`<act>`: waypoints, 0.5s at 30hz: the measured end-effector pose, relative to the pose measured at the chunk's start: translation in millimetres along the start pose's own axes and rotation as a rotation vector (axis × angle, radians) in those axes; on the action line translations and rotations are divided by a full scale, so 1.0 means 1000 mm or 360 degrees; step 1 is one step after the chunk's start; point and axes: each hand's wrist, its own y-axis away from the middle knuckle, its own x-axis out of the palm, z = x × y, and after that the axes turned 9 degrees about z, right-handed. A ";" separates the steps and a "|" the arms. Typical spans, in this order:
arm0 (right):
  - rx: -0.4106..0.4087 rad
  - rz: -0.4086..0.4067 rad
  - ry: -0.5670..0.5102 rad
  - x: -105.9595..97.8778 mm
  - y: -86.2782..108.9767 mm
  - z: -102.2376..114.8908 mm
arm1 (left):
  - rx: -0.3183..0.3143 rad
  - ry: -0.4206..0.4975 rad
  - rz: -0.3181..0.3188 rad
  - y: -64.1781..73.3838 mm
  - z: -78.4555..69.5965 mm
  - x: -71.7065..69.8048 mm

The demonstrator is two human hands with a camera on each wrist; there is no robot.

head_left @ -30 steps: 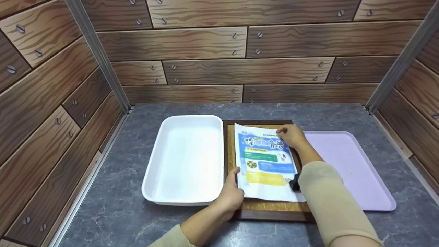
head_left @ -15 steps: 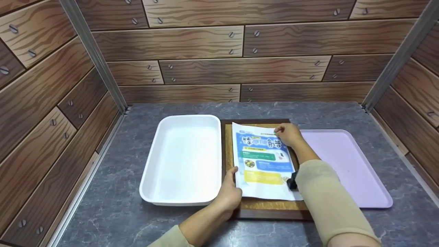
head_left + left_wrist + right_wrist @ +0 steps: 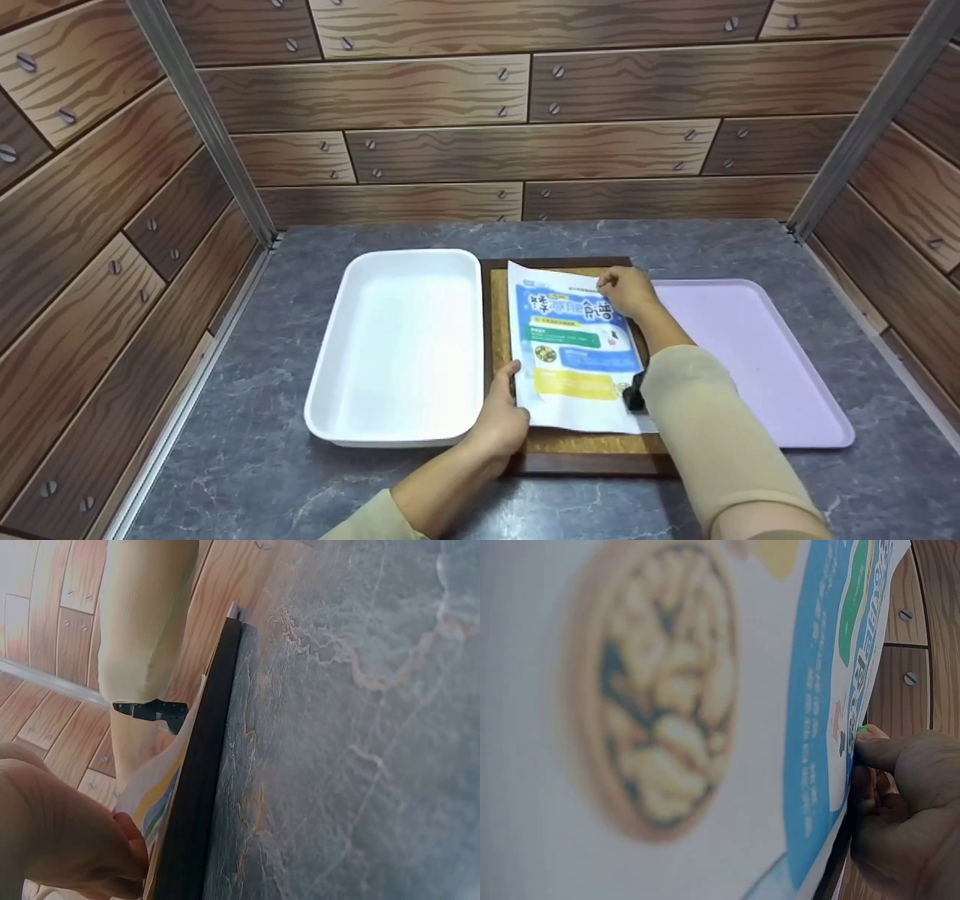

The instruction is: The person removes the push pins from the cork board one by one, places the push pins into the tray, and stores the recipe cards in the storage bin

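A printed sheet of paper [image 3: 577,409] lies on a brown-framed corkboard [image 3: 577,442], covering much of its surface. My right hand [image 3: 630,292] is at the paper's upper right corner. Its thumb and fingertips pinch what looks like a green pushpin [image 3: 863,728], of which only a small bit shows. At the lower left edge of the paper is my left hand [image 3: 499,424], its thumb along that edge. In the left wrist view, the fingers [image 3: 131,840] touch the sheet just above the board; whether they grip it or press on it is hidden.
A deep white tray [image 3: 322,405] stands against the board's left side. On the right a flat lilac tray [image 3: 780,375] lies partly behind my right sleeve [image 3: 720,427]. A black wrist mount [image 3: 634,393] hangs over the paper. Wood-patterned walls [image 3: 450,90] enclose the grey tabletop [image 3: 240,420].
The head view has shifted slightly. The paper's lower edge and top left corner sit a little higher; both hands stay in place at the sheet.
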 end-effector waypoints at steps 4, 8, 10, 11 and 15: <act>-0.0009 0.0021 0.0021 0.000 0.000 0.000 | -0.0010 -0.0003 -0.0002 -0.001 0.000 -0.001; -0.0004 0.0019 0.0035 0.000 -0.001 0.000 | -0.0023 -0.0009 0.0000 -0.002 -0.001 -0.001; 0.0005 0.0013 0.0029 0.000 -0.001 0.000 | -0.0028 -0.0018 -0.0003 -0.002 -0.001 0.000; 0.0008 0.0014 0.0024 0.000 -0.001 0.001 | -0.0034 -0.0018 -0.0002 -0.002 -0.002 0.000; 0.0026 0.0019 0.0020 0.001 -0.002 0.001 | -0.0043 -0.0023 0.0007 -0.002 -0.002 -0.001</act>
